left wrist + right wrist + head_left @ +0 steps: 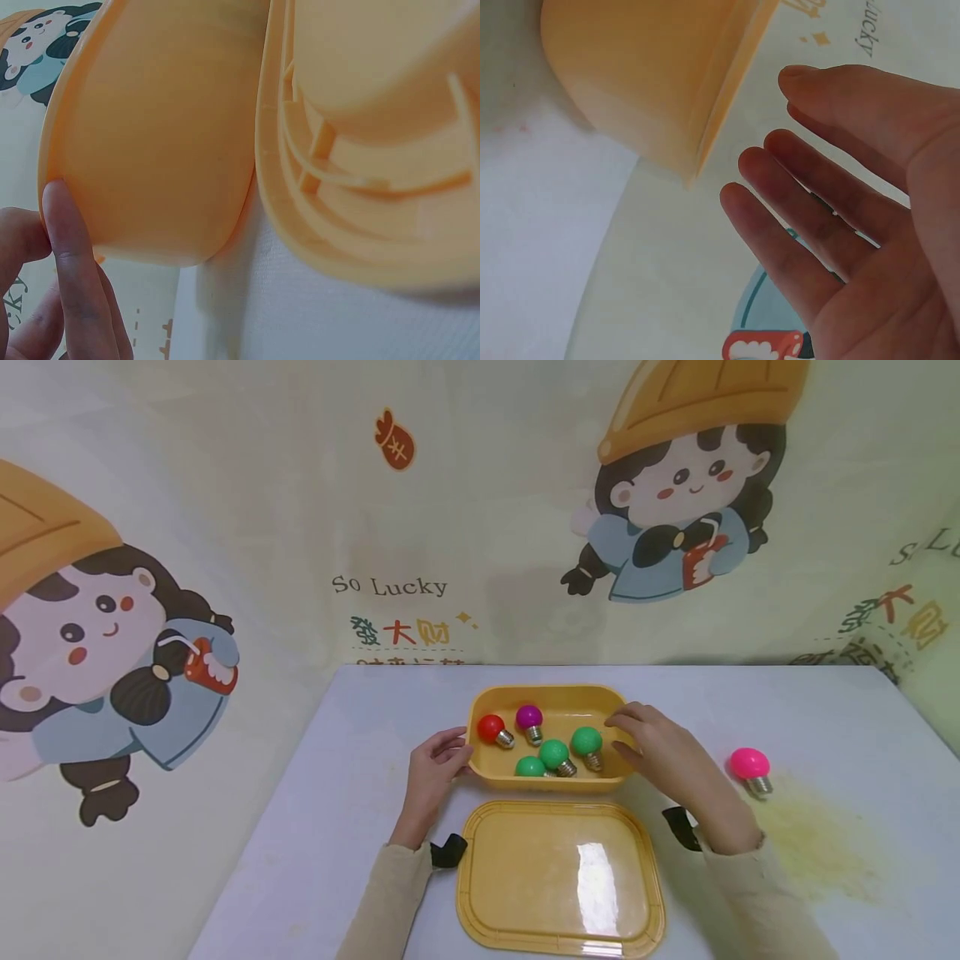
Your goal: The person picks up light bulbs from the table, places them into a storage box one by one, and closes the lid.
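Note:
A yellow plastic box [547,784] stands on the white table with several small light bulbs in it: a red bulb [491,728], a purple bulb [528,718] and three green ones, one green bulb [587,742] nearest the right end. My left hand [435,777] grips the box's left end, its fingertips at the rim; the left wrist view shows a finger [66,225] along the outer wall. Over the right end hovers my right hand [663,752], fingers loosely bent. In the right wrist view its fingers are spread, with nothing between them, apart from the box wall [645,82].
In front of the box lies a flat yellow lid [540,877]. A pink bulb [750,764] rests on the table to the right, beyond my right hand. Behind the table hangs a backdrop [495,510] printed with cartoon figures.

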A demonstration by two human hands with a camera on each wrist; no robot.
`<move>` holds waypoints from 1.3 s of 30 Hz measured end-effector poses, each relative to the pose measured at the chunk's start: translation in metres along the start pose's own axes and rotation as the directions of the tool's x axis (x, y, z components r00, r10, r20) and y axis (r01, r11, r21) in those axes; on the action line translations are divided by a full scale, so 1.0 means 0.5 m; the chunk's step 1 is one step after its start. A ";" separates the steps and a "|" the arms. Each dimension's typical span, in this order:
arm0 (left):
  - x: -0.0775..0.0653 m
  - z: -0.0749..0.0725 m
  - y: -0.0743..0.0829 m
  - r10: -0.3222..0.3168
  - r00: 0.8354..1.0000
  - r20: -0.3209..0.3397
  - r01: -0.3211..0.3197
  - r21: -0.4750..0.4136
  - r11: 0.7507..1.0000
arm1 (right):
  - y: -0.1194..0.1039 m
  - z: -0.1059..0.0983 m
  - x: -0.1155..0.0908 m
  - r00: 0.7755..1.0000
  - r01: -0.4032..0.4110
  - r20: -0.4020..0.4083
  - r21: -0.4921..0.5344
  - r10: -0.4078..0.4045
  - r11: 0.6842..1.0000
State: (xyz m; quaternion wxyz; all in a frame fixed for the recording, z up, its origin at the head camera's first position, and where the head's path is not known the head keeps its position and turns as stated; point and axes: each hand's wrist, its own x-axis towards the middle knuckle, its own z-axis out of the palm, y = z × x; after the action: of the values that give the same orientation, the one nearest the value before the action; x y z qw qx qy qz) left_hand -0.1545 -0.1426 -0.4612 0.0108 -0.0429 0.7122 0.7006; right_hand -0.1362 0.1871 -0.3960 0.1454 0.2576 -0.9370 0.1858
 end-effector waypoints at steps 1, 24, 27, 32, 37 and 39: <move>0.000 0.000 0.000 -0.002 1.000 -0.001 0.002 -0.001 1.000 | 0.001 -0.002 -0.003 1.000 -0.002 -0.007 -0.001 0.002 1.000; 0.005 0.001 -0.003 -0.005 1.000 -0.007 0.005 -0.007 1.000 | 0.047 -0.019 -0.068 0.997 -0.076 0.018 -0.034 0.076 0.997; 0.005 0.001 -0.004 -0.003 1.000 -0.007 0.003 -0.018 1.000 | 0.056 -0.018 -0.074 0.997 -0.075 0.014 -0.036 0.076 0.997; 0.006 0.000 -0.004 -0.009 1.000 -0.004 0.009 -0.022 1.000 | 0.074 -0.014 -0.087 0.999 -0.033 -0.043 -0.035 0.032 0.999; 0.006 0.000 -0.004 -0.007 1.000 -0.001 0.007 -0.019 1.000 | 0.096 -0.012 -0.101 0.995 -0.004 -0.096 -0.045 0.000 0.999; 0.006 0.000 -0.003 -0.005 1.000 -0.004 0.005 -0.016 1.000 | 0.105 -0.012 -0.107 0.994 -0.005 -0.109 -0.058 -0.002 0.998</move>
State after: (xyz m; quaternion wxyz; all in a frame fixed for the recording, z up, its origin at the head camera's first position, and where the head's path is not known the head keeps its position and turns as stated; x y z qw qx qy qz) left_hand -0.1572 -0.1427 -0.4631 0.0108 -0.0462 0.7066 0.7060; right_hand -0.1190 0.2543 -0.4248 0.2036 0.2421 -0.9329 0.1724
